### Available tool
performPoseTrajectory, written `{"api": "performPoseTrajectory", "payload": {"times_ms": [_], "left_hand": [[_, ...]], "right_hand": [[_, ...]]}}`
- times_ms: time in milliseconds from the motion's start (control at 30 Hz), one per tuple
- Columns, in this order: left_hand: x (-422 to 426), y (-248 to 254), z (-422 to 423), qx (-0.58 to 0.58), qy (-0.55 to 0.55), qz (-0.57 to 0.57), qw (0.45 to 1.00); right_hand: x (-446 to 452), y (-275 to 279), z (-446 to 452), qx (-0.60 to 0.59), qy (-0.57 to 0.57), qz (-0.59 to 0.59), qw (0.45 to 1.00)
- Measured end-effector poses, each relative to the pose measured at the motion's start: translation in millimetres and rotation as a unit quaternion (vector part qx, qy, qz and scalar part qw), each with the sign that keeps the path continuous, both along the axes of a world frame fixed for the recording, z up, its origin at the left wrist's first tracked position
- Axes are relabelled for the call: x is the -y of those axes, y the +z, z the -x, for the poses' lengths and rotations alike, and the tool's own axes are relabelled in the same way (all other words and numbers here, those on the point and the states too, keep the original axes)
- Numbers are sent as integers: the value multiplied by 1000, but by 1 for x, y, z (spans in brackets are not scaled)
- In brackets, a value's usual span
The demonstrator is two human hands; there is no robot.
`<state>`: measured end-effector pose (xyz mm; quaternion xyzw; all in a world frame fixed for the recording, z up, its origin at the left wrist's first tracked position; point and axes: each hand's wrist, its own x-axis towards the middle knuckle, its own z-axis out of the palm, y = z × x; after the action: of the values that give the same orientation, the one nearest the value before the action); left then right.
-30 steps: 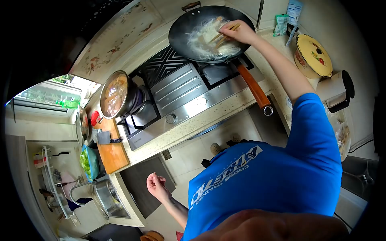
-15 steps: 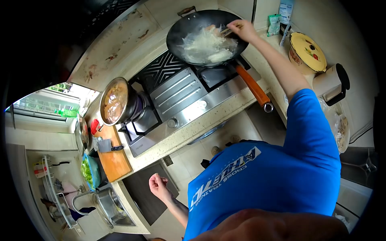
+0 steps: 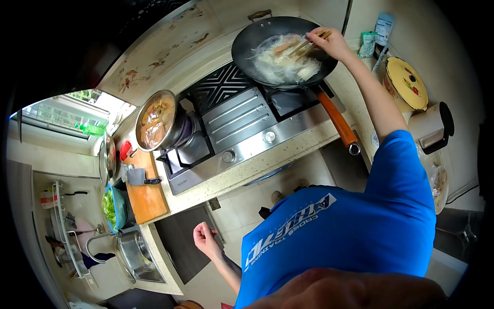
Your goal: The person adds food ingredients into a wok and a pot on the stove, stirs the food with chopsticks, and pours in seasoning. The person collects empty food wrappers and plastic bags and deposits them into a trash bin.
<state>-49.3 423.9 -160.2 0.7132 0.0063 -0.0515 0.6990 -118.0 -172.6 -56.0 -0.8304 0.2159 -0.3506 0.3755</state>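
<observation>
In the head view, my right hand (image 3: 333,43) grips a pair of wooden chopsticks (image 3: 299,50), their tips down in the food. That food is a pale, stringy heap like noodles (image 3: 278,64), with some orange-brown pieces on it. It lies in a large black wok (image 3: 244,49) with an orange wooden handle (image 3: 337,119), on the right burner. My left hand (image 3: 206,240) hangs in front of the counter, fingers curled, with nothing visible in it.
A pot of reddish-brown food (image 3: 157,122) stands on the left burner. Further left are a cutting board (image 3: 146,203) with a cleaver (image 3: 136,176), a blue basin of greens (image 3: 120,208) and a sink (image 3: 136,252). A lidded yellow pot (image 3: 406,85) stands right of the wok.
The view has shifted, so the stove sits further right in it. My right hand has moved relative to the wok, and the chopsticks show more plainly. My left hand stays low and curled.
</observation>
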Motion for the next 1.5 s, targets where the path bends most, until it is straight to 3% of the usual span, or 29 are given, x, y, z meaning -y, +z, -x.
{"api": "performPoseTrajectory", "payload": {"times_ms": [100,167,300,367,433,500,533,567,667,767,833,900,933,967,1033,1100,1167,1233,1267,1300,1367,1433,1500], "left_hand": [[-7,-7,3,-9,9,-10,1000],[-6,-8,4,2,13,-1,1000],[-2,-1,10,11,16,-17,1000],[-6,-2,13,16,25,-17,999],[-11,-5,16,10,33,-21,999],[-11,-5,19,5,42,-23,999],[-9,-4,21,4,45,-22,999],[-8,-3,22,2,47,-21,999],[-5,-7,20,4,33,-19,999],[1,-1,19,7,26,-16,1000],[2,-2,18,7,22,-17,1000],[4,-2,16,7,16,-18,1000],[8,-1,16,5,15,-21,1000],[9,0,17,3,15,-24,1000],[8,1,17,8,15,-23,1000],[4,1,18,11,13,-23,1000],[1,-1,19,7,28,-37,999],[1,-2,20,5,22,-39,999],[2,-2,19,7,20,-37,999],[3,-1,19,9,23,-34,999],[3,2,21,24,27,-44,998],[2,2,21,14,30,-39,999],[1,1,20,5,27,-32,999]], "right_hand": [[-21,8,-12,-4,83,-63,994],[-25,-9,-24,-83,123,-3,989],[3,-18,-36,-9,19,138,990],[9,-8,-30,36,0,122,992],[16,10,-11,-49,-50,98,993],[23,17,4,-145,-113,270,945],[19,22,8,-245,-101,177,948],[10,20,8,-246,-100,177,948],[3,6,5,-59,-16,-83,995],[-6,23,12,14,40,-131,990],[-21,32,13,-65,76,-170,980],[-22,8,2,-80,111,-167,976],[-10,-15,-5,-32,90,-149,984],[-6,-15,-5,-31,90,-149,984],[1,-15,-7,6,2,-22,1000],[-2,0,-2,85,32,-78,993],[8,-7,-2,52,-9,-46,998],[24,-29,-4,-54,-49,200,977],[28,-34,-3,-43,-54,241,968],[27,-28,-5,-40,-52,244,968],[28,-16,-5,64,-64,60,994],[10,-3,-4,55,-82,109,989],[9,-21,-12,-17,1,78,997]]}}
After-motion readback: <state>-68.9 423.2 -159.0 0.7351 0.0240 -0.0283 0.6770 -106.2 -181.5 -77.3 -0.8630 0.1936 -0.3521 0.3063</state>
